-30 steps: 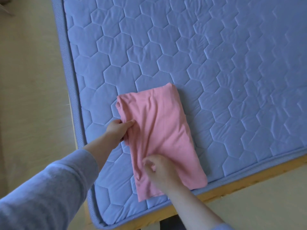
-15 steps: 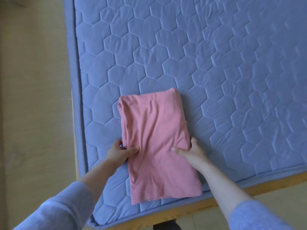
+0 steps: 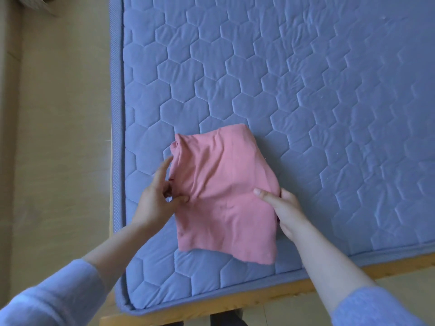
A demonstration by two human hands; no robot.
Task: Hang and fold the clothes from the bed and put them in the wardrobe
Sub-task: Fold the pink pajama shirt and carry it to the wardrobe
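A folded pink garment (image 3: 226, 191) lies near the front left corner of the blue quilted mattress (image 3: 306, 90). My left hand (image 3: 157, 198) grips its left edge, thumb on top and fingers tucked under the fabric. My right hand (image 3: 286, 209) grips its right edge the same way, thumb lying across the top. The near end of the garment hangs loose between my hands and looks raised off the mattress.
The wooden bed frame (image 3: 235, 300) runs along the mattress's front edge. Beige floor (image 3: 58, 137) lies to the left of the bed. The rest of the mattress holds nothing else in view.
My right hand moved from the garment's near end to its right edge and took hold. My left hand slid its fingers under the left edge, and the garment's near end has come up.
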